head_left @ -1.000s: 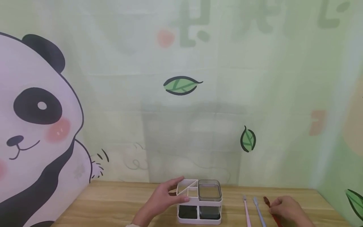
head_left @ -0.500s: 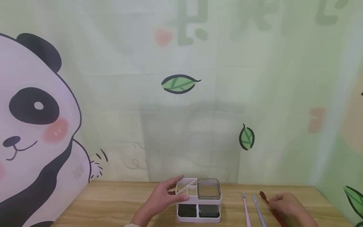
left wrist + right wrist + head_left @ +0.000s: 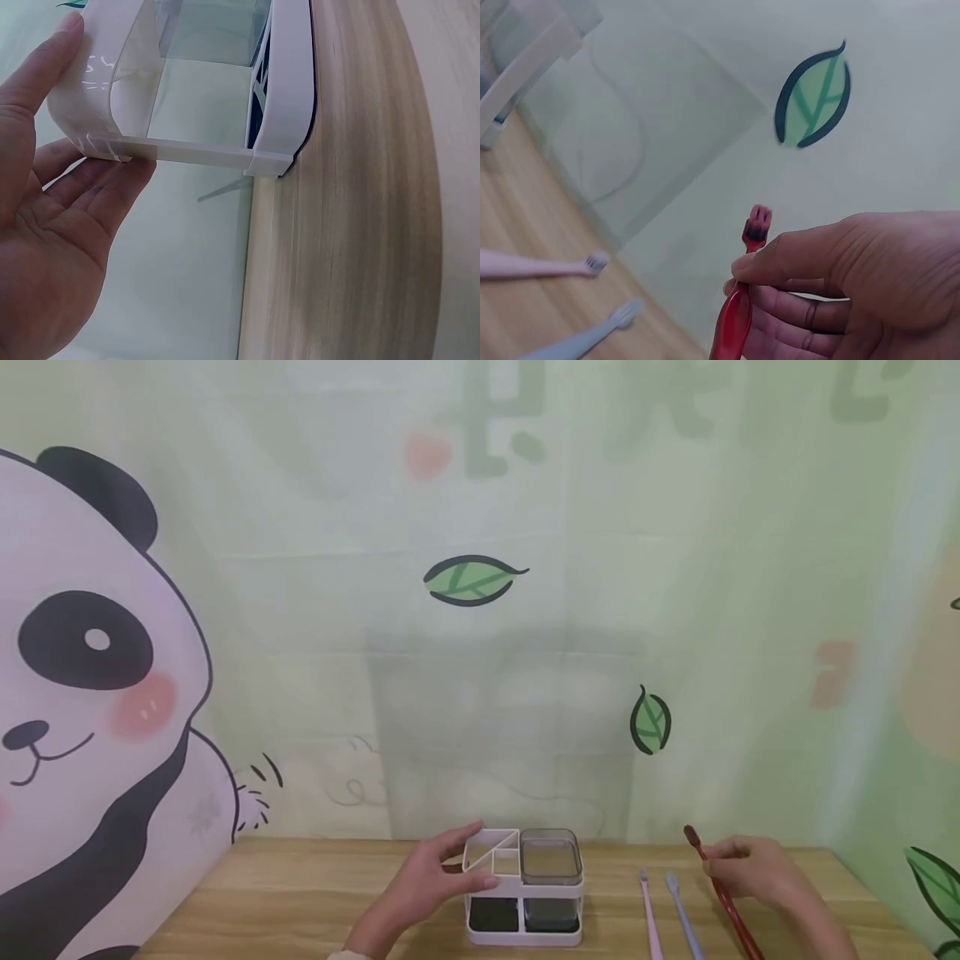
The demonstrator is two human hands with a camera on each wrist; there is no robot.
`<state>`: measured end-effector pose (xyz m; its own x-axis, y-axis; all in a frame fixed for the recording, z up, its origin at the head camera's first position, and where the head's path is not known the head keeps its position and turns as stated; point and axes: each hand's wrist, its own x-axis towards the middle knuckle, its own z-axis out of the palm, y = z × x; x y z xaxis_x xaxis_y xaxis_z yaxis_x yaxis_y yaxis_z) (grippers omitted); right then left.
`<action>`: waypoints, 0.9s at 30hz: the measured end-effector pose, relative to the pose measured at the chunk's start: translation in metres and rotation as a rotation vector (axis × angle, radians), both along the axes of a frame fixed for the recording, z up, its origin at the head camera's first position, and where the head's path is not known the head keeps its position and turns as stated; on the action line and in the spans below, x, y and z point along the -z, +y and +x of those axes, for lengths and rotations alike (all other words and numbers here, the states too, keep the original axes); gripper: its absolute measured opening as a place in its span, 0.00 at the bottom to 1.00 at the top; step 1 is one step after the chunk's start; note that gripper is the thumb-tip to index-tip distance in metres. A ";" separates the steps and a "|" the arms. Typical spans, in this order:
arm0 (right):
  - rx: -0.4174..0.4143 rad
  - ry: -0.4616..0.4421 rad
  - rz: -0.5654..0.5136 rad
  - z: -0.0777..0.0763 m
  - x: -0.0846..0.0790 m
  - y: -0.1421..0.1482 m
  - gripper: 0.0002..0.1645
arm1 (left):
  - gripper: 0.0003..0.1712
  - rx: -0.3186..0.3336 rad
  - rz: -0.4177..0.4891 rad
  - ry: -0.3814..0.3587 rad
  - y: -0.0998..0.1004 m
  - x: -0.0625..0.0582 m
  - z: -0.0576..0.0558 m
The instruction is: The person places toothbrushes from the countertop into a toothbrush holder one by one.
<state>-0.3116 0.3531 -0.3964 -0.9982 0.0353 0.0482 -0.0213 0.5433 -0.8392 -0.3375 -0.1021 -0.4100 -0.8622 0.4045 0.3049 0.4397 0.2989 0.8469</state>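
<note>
Toothbrushes (image 3: 729,906): 3, 1 in right grip (image 3: 757,872); organizer (image 3: 525,891): 1, in left grip (image 3: 429,880)

Right hand (image 3: 756,870) in a pinch

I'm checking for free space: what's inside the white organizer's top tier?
In the white organizer, a clear grey cup sits right and white dividers split the left; nothing sticks up from either. The left hand covers part of the left edge, and the slot bottoms are hidden.
</note>
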 end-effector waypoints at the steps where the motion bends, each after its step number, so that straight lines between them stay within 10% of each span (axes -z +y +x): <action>1: -0.005 0.010 -0.007 0.001 -0.004 -0.001 0.14 | 0.45 0.001 0.005 0.004 0.000 0.000 0.000; 27: 0.125 0.150 -0.072 0.030 -0.070 -0.025 0.28 | 0.45 0.014 0.031 0.014 -0.003 0.001 0.001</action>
